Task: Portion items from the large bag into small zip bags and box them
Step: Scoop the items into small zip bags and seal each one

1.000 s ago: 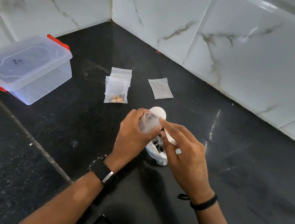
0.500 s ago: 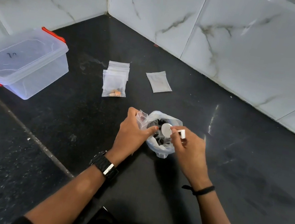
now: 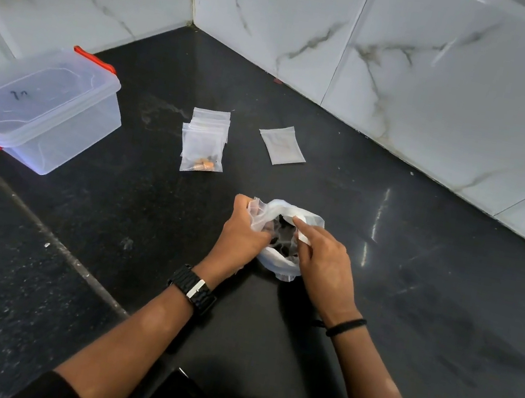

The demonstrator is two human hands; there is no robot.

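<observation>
The large white plastic bag (image 3: pixel 279 264) sits open on the black counter, dark items showing inside. My left hand (image 3: pixel 242 235) grips a small clear zip bag (image 3: pixel 257 213) at the large bag's left rim. My right hand (image 3: pixel 322 261) reaches into the large bag's mouth, fingers pinched on a small white item (image 3: pixel 302 237). A pile of small zip bags (image 3: pixel 204 142) lies farther back, the top one holding a few orange-brown pieces. One more flat zip bag (image 3: pixel 282 145) lies to its right. The clear box (image 3: pixel 37 105) with red clips stands closed at the left.
Marble-tiled walls (image 3: pixel 415 68) meet in a corner behind the counter. A seam in the counter (image 3: pixel 50 236) runs diagonally at the left. A dark object (image 3: pixel 182 376) lies near my body at the bottom edge.
Both hands came down from above the large bag to its mouth. My right hand moved into the bag. The round white piece seen earlier is out of sight now.
</observation>
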